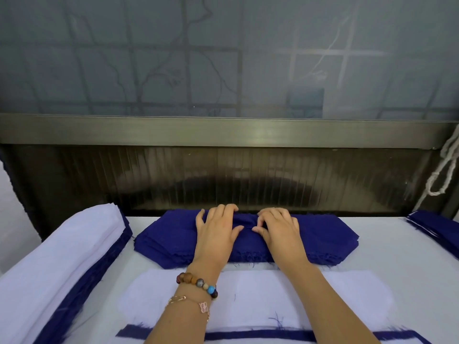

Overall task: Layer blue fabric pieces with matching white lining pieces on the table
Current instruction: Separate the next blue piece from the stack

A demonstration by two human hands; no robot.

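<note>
Blue fabric pieces [169,234] stay neat if our flat left hand [216,234] presses them while our pinching right hand [280,232] lifts only one.

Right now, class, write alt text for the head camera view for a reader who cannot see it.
Two bare hands work on a stack of blue fabric pieces at the far edge of the table: the left hand presses flat, the right hand curls its fingers into the top layer. A white lining piece lies nearer the person; a white-and-blue pile sits at left.
</note>
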